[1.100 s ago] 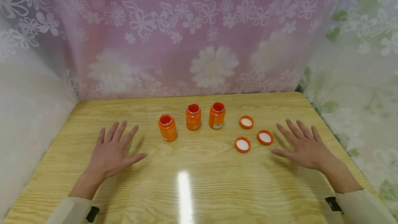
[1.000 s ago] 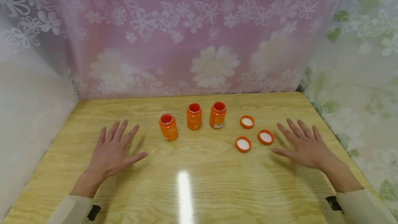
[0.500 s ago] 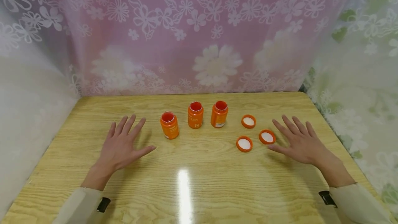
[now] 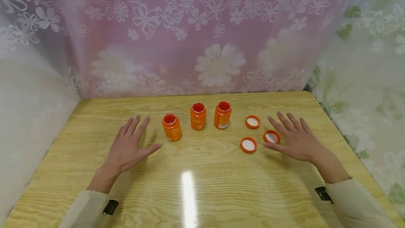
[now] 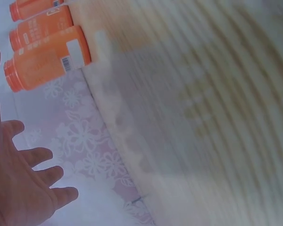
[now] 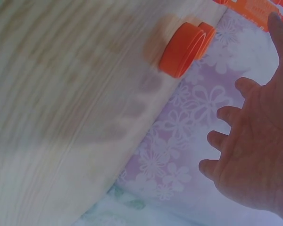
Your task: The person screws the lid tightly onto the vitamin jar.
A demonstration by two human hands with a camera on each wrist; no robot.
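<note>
Free passage: the near tabletop (image 4: 152, 185); also the gap between three upright jars (image 4: 198, 117) and three lids (image 4: 248, 145). Obstacles: jars across the far centre, lids close to the right hand (image 4: 295, 143).

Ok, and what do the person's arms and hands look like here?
The left hand and right hand are bare, no gloves. The left sleeve and right sleeve are plain cream, each with a small black piece at its inner edge, too unclear to identify.
</note>
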